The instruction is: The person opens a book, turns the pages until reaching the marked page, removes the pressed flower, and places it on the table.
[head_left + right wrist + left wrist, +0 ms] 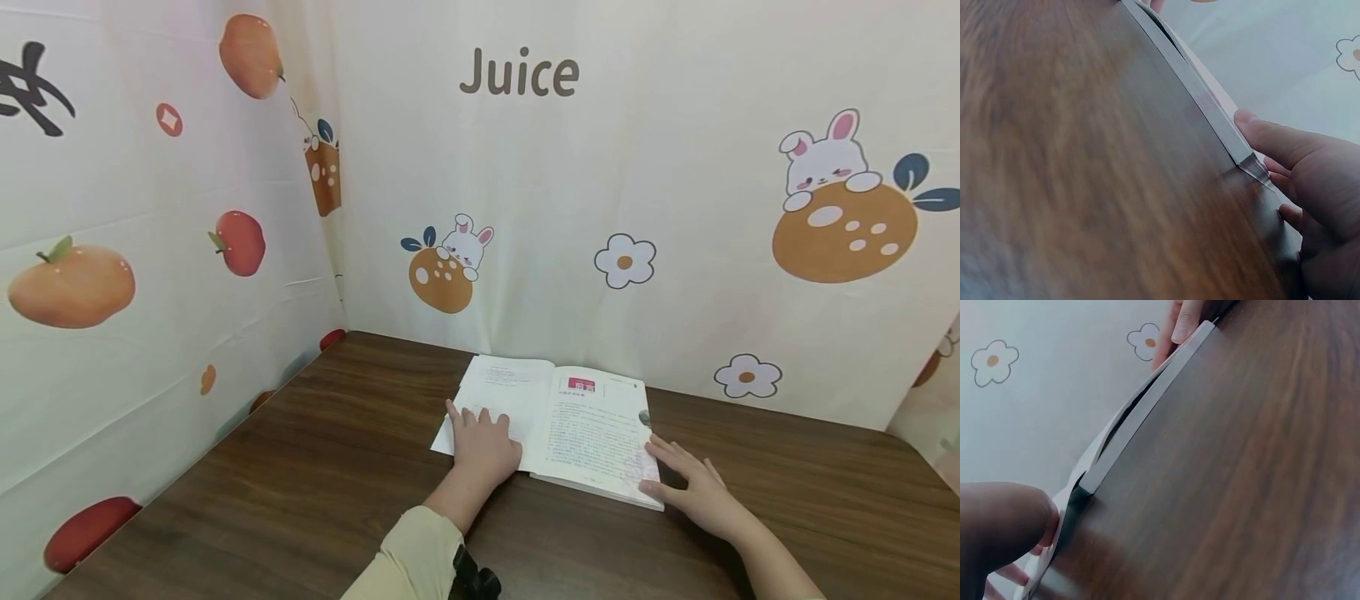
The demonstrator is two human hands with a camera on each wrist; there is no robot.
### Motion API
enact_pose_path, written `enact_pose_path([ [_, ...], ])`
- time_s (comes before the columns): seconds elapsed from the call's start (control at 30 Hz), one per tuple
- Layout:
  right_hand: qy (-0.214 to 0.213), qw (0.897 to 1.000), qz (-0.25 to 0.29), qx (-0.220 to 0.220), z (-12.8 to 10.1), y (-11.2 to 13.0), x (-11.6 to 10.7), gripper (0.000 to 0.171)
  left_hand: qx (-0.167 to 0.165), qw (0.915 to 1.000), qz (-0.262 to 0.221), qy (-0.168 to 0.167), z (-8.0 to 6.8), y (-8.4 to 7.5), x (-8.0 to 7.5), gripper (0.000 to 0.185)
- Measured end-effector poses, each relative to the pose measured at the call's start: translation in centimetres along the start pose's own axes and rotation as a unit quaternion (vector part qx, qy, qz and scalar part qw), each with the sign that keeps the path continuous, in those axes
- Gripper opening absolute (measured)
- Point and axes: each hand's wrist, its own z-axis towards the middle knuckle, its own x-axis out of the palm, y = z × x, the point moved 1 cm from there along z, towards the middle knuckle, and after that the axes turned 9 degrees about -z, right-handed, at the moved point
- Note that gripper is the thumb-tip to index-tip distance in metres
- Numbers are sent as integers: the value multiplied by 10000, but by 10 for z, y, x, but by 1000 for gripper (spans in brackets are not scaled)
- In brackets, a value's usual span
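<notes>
Open book lying flat; left hand pressing left page, fingers straight; right hand at right corner, fingers extended.

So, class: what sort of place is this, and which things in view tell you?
Probably a makeshift study corner: an open book lies on a dark wooden table, closed in by hung cartoon-print cloth with fruit, rabbits and the word Juice.

Open white book, printed pages up, flat on table
</notes>
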Motion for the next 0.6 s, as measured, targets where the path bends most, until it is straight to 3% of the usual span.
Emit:
enact_pose_path([
  [0.2,-18,10000,-15,-60,0,1,-1,68,103,9997,222,-8,2,-2,-1,51],
  [0.3,-25,10000,-21,-77,0,2,-1,68,748,9968,49,-279,3,-5,-1,50],
  [0.37,-17,10000,-16,-67,0,2,-1,68,1549,9864,-299,-456,1,-11,-2,47],
  [0.47,-14,10000,-14,-51,0,2,-1,68,2772,9563,-863,-336,-2,-20,-2,43],
  [0.53,-8,10000,-20,-37,0,2,-1,68,3163,9422,-1105,-47,-5,-24,0,42],
  [0.6,-6,10000,-29,-29,-1,2,-1,68,3197,9384,-1274,312,-7,-25,3,44],
])
